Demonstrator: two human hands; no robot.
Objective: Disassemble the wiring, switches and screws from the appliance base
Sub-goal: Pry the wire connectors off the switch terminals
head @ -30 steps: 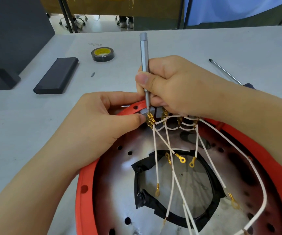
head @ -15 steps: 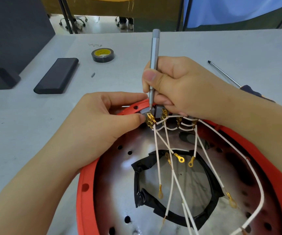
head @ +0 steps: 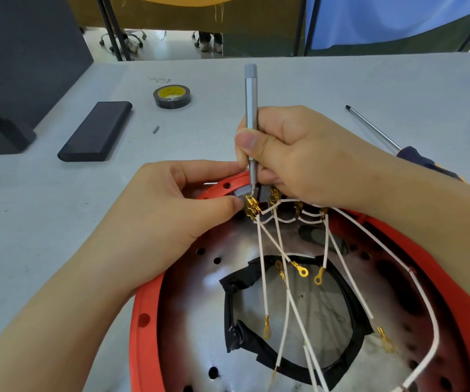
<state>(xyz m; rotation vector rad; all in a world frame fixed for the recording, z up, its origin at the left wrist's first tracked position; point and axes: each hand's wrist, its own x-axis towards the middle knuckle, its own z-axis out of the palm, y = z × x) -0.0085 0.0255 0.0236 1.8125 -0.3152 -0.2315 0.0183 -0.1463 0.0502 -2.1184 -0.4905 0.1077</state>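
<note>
The grey switch [head: 243,191] sits at the far rim of the red appliance base [head: 143,321], and the left hand [head: 171,210] pinches it — thumb just beside its gold terminals [head: 252,209]. The right hand [head: 299,154] is clenched around a slim grey screwdriver [head: 250,108], held nearly upright with its tip on the switch. White wires [head: 262,267] with gold ring ends hang from the switches over the metal plate. On the bench [head: 30,207] lie a tape roll [head: 172,96] and a second screwdriver [head: 375,128].

text: none legible | tape roll [head: 172,96]: yellow label, print too blurred to read
</note>
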